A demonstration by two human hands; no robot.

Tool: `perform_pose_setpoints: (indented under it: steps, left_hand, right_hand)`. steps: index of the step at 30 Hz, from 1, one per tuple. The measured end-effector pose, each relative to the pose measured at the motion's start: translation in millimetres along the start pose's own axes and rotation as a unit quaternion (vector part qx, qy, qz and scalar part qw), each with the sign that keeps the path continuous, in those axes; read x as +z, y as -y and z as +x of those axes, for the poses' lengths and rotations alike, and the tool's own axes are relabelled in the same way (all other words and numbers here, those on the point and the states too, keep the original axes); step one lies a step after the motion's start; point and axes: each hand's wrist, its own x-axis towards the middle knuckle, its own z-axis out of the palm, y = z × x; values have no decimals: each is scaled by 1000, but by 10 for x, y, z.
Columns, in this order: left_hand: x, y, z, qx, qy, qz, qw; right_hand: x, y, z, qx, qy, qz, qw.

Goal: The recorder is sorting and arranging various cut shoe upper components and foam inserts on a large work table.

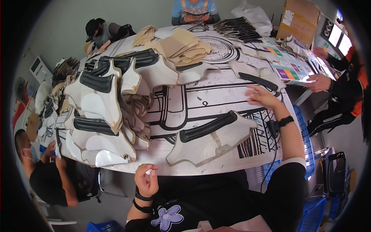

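Fingers spread and bent a little, my right hand [263, 97] hovers over the right side of the table with nothing in it. A pale, shaped panel piece with a black padded strip [208, 127] lies flat in front of me, below that hand. Another such panel piece [262, 75] lies just beyond the hand. My left hand [146, 181] is at the table's near edge, its fingers curled to the thumb; a small whitish spot shows there, too small to name. To its left rises a stack of similar panel pieces [96, 104] with black strips.
Tan sheets [181, 44] lie mid-table, with dark strips [237, 30] in rows behind them. Black line drawings mark the white table [216, 92]. Several other people work around it. A cable runs from my right wrist. Blue crates [305, 143] stand at the right.
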Motion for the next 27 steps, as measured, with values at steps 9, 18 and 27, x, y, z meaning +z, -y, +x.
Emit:
perform_pose_setpoints:
  steps: [9, 18, 27]
  left_hand:
    - [140, 356, -106, -99, 24, 49, 994]
    - [204, 229, 273, -54, 194, 237, 950]
    - [168, 291, 213, -59, 219, 235, 945]
  right_hand:
    - [728, 597, 348, -20, 19, -334, 942]
    - [1177, 288, 2162, 81, -59, -360, 927]
    - [1152, 274, 2296, -107, -91, -8, 990]
